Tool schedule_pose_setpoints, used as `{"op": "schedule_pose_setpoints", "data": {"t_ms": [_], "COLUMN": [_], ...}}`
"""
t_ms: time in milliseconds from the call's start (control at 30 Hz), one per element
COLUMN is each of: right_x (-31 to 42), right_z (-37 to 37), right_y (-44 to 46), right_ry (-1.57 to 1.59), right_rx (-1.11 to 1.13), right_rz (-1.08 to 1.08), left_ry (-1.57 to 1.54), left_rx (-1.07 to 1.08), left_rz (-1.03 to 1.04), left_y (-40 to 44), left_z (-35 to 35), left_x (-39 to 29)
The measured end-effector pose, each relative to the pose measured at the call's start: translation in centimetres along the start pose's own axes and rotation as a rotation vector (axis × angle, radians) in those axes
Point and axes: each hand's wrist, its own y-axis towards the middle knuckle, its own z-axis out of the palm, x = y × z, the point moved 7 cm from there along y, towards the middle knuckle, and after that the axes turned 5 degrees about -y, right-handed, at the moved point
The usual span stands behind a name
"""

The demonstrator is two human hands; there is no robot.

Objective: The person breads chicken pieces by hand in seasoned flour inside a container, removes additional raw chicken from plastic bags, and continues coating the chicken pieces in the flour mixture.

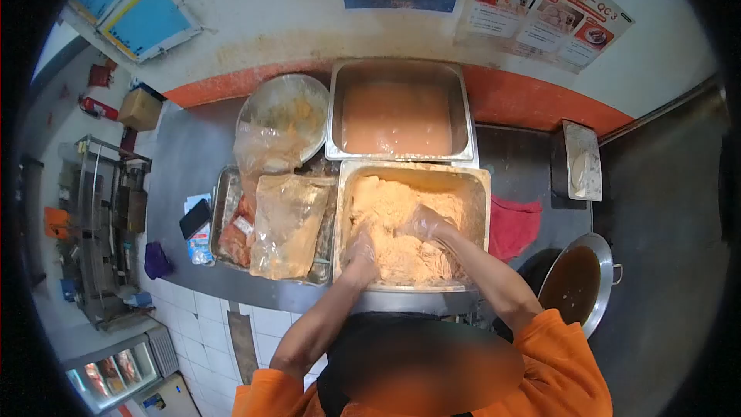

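Note:
A steel pan (486,224) holds pale orange, crumbly flour-like coating with lumpy pieces in it. My left hand (361,250), in a thin clear glove, is at the left side of the coating, its fingers partly buried. Toward the middle of the same pan, my right hand (424,224) reaches into the coating, also gloved, with its fingertips hidden. What either hand holds under the coating cannot be made out. Directly behind stands a second steel pan (468,120) with orange-pink liquid (397,120).
Left of the pans are a tray (219,243) with packed meat (237,239), a plastic bag (287,224), a round bowl (251,112) and a phone (195,219). At right lie a red cloth (515,225), a narrow container (583,162) and a pot of brown liquid (573,284).

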Motion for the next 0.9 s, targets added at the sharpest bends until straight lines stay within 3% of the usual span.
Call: {"op": "schedule_pose_setpoints", "data": {"t_ms": [100,200,300,367,433,500,567,600,700,800,900], "right_x": [1.2,5.4,4.9,5.9,4.4,1.3,-1.3,-0.9,-4.9,-3.5,0.4], "right_z": [-1.8,-5.7,-4.3,-5.7,-6.6,-3.8,0.7,1.5,3.5,1.2,-2.9], "right_y": [-0.8,-7.0,-6.7,-8.8,-10.3,-11.0,-10.9,-10.5,-8.2,-8.2,-10.2], "right_ry": [-0.074,-0.345,-0.406,-0.296,-0.29,-0.418,-0.651,-0.616,-0.396,-0.115,-0.056], "right_rx": [-0.226,-0.509,0.126,0.195,0.253,0.243,0.426,0.447,-0.098,-0.132,-0.311], "right_rz": [0.049,0.114,0.111,0.306,0.394,0.298,0.16,0.342,0.443,0.609,0.527], "left_ry": [0.043,0.084,0.096,0.067,0.277,0.432,0.525,0.509,0.375,0.251,0.253], "left_rx": [0.004,-0.011,-0.044,-0.013,-0.129,-0.124,-0.012,0.034,0.103,0.14,-0.011], "left_rz": [0.005,-0.009,-0.015,-0.014,-0.061,-0.027,0.046,0.032,-0.112,-0.094,-0.095], "left_y": [-0.3,-1.4,-3.4,-6.4,-7.0,-2.9,-0.7,-0.8,-1.1,-1.0,-4.3], "left_z": [-0.3,0.3,1.0,4.7,5.4,2.5,2.4,2.6,3.2,3.7,4.9], "left_x": [0.6,0.5,-1.5,-3.7,-4.3,-3.4,-1.9,-1.1,0.1,0.6,-0.9]}}
